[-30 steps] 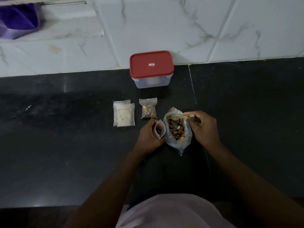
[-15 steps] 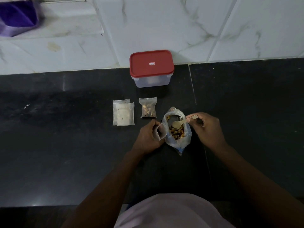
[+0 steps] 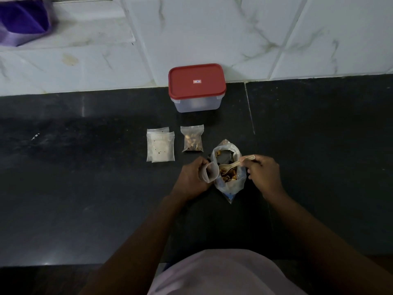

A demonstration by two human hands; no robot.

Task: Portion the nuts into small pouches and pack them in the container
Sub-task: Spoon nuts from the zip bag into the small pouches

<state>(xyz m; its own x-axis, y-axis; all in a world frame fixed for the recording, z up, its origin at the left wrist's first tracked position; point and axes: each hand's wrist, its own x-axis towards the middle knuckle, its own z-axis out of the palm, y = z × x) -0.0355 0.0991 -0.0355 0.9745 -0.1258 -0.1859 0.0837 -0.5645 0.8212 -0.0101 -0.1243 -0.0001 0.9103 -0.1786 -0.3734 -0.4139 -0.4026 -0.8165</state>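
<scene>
Nut-filled pouch (image 3: 192,138): one; container (image 3: 197,88): one

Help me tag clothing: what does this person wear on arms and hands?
Nothing shows on the left hand or right hand: no gloves, rings or watch. Both forearms are bare, without sleeves. A pale pinkish garment covers the body below.

The container lid (image 3: 197,81), beyond both hands, is plain red with a small white-and-red label at centre. The container body (image 3: 196,105) is frosted clear. The filled pouch (image 3: 192,139), just beyond the left hand (image 3: 191,179), is clear with brown contents. The stacked pouches (image 3: 160,146), further left, are whitish clear with dark specks. The open pouch (image 3: 209,173) in the left hand is clear. The bag (image 3: 225,188) between the hands is clear, with a blue patch low down. The nuts (image 3: 228,174) are brown, yellow and dark. The spoon (image 3: 234,165) in the right hand (image 3: 263,175) is pale beige. The counter (image 3: 85,188) is black with faint pale smudges. The wall tiles (image 3: 212,28) are white with grey veining. The cloth (image 3: 23,18) is purple
</scene>
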